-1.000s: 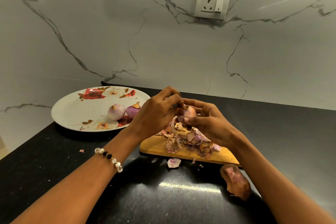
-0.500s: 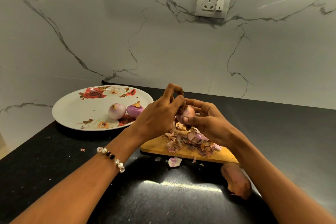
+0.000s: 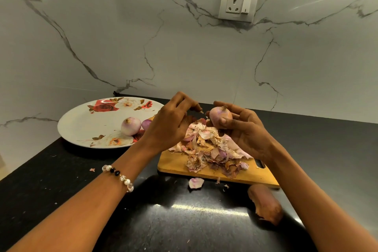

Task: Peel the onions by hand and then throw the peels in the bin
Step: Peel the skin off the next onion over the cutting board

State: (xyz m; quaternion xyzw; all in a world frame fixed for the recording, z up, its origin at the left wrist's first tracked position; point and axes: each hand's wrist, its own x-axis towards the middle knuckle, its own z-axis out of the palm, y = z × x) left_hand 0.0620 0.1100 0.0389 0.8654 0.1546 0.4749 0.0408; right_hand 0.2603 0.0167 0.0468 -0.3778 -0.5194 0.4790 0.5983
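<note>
On the left, our plate (image 3: 81, 129) carries two peeled onions (image 3: 131, 126). Our left hand (image 3: 169, 127) pinches a small scrap of peel (image 3: 201, 111) just beside the onion (image 3: 218, 117), which our right hand (image 3: 243, 131) grips above the peel pile (image 3: 212, 155) on the cutting board (image 3: 173, 162). We judge we're mid-peel: next, drop the scrap and find another loose edge. No bin shows.

No readable text, labels, brands or nos. anywhere: wall sockets (image 3: 238, 4), plate (image 3: 81, 127) and chopping board (image 3: 173, 163) carry no lettering.
</note>
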